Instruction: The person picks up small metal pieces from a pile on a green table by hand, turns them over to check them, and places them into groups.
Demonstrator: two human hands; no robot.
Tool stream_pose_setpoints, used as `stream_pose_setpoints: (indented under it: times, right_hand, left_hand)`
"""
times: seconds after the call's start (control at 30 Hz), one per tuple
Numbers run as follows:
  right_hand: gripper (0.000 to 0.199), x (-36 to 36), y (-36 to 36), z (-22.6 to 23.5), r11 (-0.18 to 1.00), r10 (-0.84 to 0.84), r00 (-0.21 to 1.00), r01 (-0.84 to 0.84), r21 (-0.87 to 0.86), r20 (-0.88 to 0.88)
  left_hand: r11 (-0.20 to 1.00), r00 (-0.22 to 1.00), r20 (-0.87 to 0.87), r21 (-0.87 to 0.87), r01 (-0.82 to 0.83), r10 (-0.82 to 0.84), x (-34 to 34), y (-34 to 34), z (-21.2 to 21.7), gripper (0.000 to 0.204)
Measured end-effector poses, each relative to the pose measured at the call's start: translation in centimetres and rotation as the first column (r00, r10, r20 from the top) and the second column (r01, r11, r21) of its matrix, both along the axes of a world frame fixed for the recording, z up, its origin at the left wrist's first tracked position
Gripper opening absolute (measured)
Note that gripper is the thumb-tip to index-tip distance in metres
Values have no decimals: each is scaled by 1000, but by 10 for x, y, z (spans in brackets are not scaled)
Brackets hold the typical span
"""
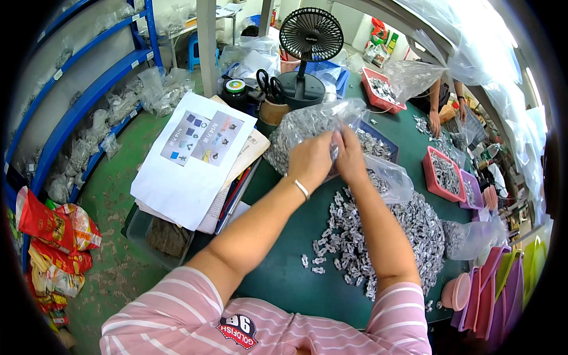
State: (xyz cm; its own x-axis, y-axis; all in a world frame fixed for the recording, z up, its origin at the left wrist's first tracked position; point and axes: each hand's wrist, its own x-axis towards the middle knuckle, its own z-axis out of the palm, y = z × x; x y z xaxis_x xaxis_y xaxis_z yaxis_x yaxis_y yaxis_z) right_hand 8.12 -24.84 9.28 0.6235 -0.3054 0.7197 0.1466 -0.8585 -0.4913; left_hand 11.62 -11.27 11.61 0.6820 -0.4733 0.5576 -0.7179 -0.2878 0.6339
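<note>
A clear plastic bag (pixel 283 137) bulging with small grey metal parts lies on the green table in front of me. My left hand (pixel 310 158) is closed on the bag's gathered plastic, its fingers curled. Right beside it, my right hand (pixel 350 155) pinches the same plastic, and the two hands nearly touch. Beyond my right wrist lies another clear plastic bag (pixel 397 180) with some parts in it. A large heap of loose silvery metal parts (pixel 390 236) spreads under and around my right forearm. Behind my hands, a blue tray (pixel 390 145) holds more parts.
A black fan (pixel 310 41) and a scissors holder (pixel 273 111) stand behind the bag. Papers (pixel 177 171) and pens lie left. Pink baskets (pixel 444 174) of parts line the right side. Another person's hand (pixel 435 123) works at the far right. Blue shelving (pixel 89 94) stands left.
</note>
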Motion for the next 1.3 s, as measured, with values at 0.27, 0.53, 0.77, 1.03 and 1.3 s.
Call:
stream_pose_setpoints:
  times: [0.27, 0.53, 0.77, 1.03, 1.3]
  right_hand:
    - [33, -7, 8, -4, 1000, 28, 989, -26, 14, -148]
    - [24, 36, -7, 70, 993, -86, 992, 78, 91, 90]
    - [38, 143, -62, 46, 908, -254, 906, 103, -406, -338]
    - [52, 177, -73, 11, 882, -379, 720, 90, -463, -582]
    - [50, 182, -90, 1, 841, -365, 757, 19, -540, -542]
  left_hand:
    - [968, 996, 65, -247, -43, 60, -10, -1, -27, 18]
    - [938, 998, 40, -346, -27, 44, -10, 4, -36, 19]
    - [909, 1000, 9, -416, 28, -27, -8, -2, -39, 20]
    - [897, 998, -55, -442, -5, -21, -7, -3, -41, 18]
    - [876, 997, -62, -482, 18, -55, -7, -6, -37, 17]
